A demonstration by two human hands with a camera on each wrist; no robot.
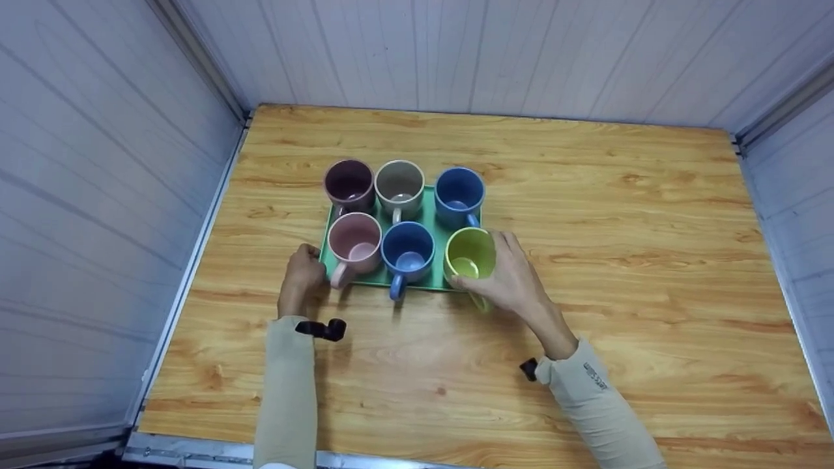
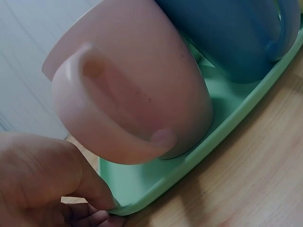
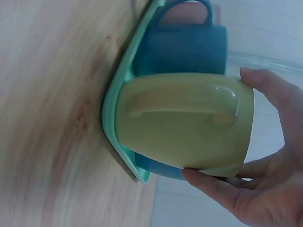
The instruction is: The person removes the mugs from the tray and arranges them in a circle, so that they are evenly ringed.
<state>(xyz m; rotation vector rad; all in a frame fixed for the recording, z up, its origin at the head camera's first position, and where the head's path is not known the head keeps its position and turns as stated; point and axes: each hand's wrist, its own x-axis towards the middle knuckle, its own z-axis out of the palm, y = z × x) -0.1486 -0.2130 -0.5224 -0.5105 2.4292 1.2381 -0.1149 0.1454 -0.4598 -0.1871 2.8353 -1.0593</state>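
Observation:
A yellow-green mug (image 1: 458,266) stands at the front right corner of a green tray (image 1: 429,207). My right hand (image 1: 515,277) grips it near the rim, thumb on the near side and fingers round the right side. In the right wrist view the mug's base is right at the tray's edge, its handle facing the camera. At the tray's front left corner, my left hand (image 1: 304,268) pinches the rim between thumb and fingers, as the left wrist view shows. Close beside that hand stands a pink mug (image 1: 355,241), its handle pointing forward.
Also on the tray are a front blue mug (image 1: 408,251), a dark purple mug (image 1: 350,185), a grey mug (image 1: 399,185) and a back blue mug (image 1: 459,192). The tray lies on a wood-grain table (image 1: 619,228) enclosed by pale panels (image 1: 443,58).

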